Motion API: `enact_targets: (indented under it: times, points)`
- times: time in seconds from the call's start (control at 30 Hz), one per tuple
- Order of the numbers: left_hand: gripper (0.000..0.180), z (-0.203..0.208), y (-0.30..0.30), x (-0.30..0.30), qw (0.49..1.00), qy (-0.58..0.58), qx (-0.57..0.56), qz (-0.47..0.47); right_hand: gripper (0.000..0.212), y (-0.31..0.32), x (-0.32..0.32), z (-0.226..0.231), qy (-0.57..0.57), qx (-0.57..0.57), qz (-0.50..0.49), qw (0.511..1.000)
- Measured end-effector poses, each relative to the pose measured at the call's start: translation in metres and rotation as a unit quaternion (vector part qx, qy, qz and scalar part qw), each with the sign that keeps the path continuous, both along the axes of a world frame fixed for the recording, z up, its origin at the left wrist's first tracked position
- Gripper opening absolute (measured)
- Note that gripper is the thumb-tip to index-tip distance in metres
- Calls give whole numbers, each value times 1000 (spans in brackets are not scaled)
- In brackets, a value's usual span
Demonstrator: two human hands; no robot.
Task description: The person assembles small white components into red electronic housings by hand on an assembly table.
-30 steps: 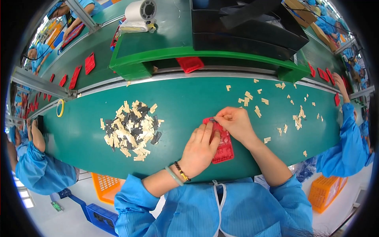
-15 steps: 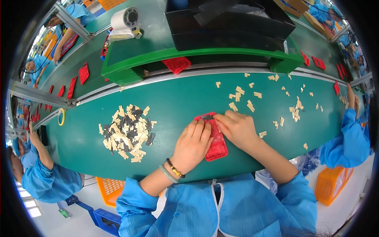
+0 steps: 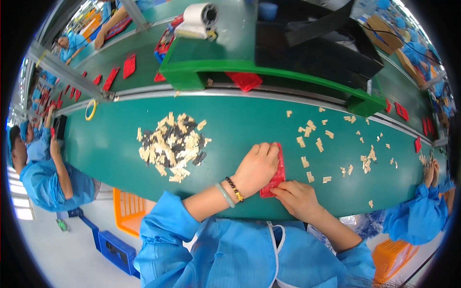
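A narrow red plastic housing (image 3: 281, 171) lies on the green tabletop in front of me, its upper end leaning slightly right. My left hand (image 3: 258, 168) wraps over its left side and upper part, fingers curled at the edge. At the lower right end my right hand (image 3: 297, 198) has thumb and fingers pinched together against the housing; whatever is between the fingertips is hidden. A heap of small cream and dark grey strips (image 3: 172, 146) lies to the left. On the right, loose cream L-shaped pieces (image 3: 319, 145) are scattered, the closest just beyond my right hand.
A green raised shelf (image 3: 288, 72) spans the far side, carrying a black bin (image 3: 312, 45) and a white roll (image 3: 199, 17). Red housings (image 3: 129, 66) lie on the belt behind it. A yellow tape ring (image 3: 90, 110) rests at the far left. Co-workers sit at both sides.
My right hand has moved from the upper end of the housing to its lower end. My left hand has slid up along it. The whole view has shifted and turned a little.
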State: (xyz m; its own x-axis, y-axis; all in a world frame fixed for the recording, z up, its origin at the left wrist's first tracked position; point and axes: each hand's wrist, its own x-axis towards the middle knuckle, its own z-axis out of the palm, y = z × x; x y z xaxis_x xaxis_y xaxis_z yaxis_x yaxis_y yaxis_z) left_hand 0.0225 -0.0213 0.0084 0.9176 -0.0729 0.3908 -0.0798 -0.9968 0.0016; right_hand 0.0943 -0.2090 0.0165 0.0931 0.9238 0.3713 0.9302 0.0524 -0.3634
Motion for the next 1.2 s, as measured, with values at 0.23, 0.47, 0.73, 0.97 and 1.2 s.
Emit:
enact_targets:
  times: [0.23, 0.47, 0.73, 0.97, 1.2]
  points:
    - [60, 42, 51, -12, 988, 27, -115, 102, 28, 20, 43, 12, -107, 80, -3, 991]
    - [74, -11, 106, 77, 975, 104, 29, 195, 50, 90, 172, -3, -241, 78, -205, 945]
    - [57, -1, 179, 140, 935, 221, -144, 239, 12, -102, 296, -5, -213, 49, -312, 925]
    - [34, 32, 137, 110, 949, 208, -31, 237, 40, -218, 452, -39, -218, -8, -644, 733]
    - [59, 39, 93, -112, 928, 109, 15, 356, 39, -306, 544, -82, -396, -6, -720, 570]
